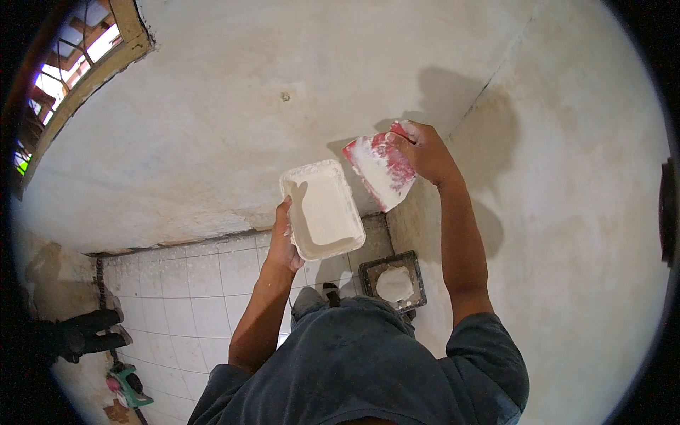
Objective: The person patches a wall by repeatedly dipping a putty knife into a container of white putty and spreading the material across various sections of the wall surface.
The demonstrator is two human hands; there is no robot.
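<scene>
My left hand [285,237] grips a rectangular tray [287,185] by its left side, thumb over the rim. The tray is caked with off-white paste, and a layer of the same paste covers its inside. To the right and a little higher, my right hand [423,152] is closed round the upper end of a red putty knife [382,170] with a wide blade. White paste smears much of the blade, which is apart from the tray. The blade is near the plastered wall [234,142]; whether it touches the wall, I cannot tell.
A black square tub [365,278] with pale paste stands on the tiled floor [205,276] by my feet, against the right wall [574,234]. A barred window [127,42] is at the upper left. Another person's dark-clothed legs [88,333] and a green object [131,389] are at the lower left.
</scene>
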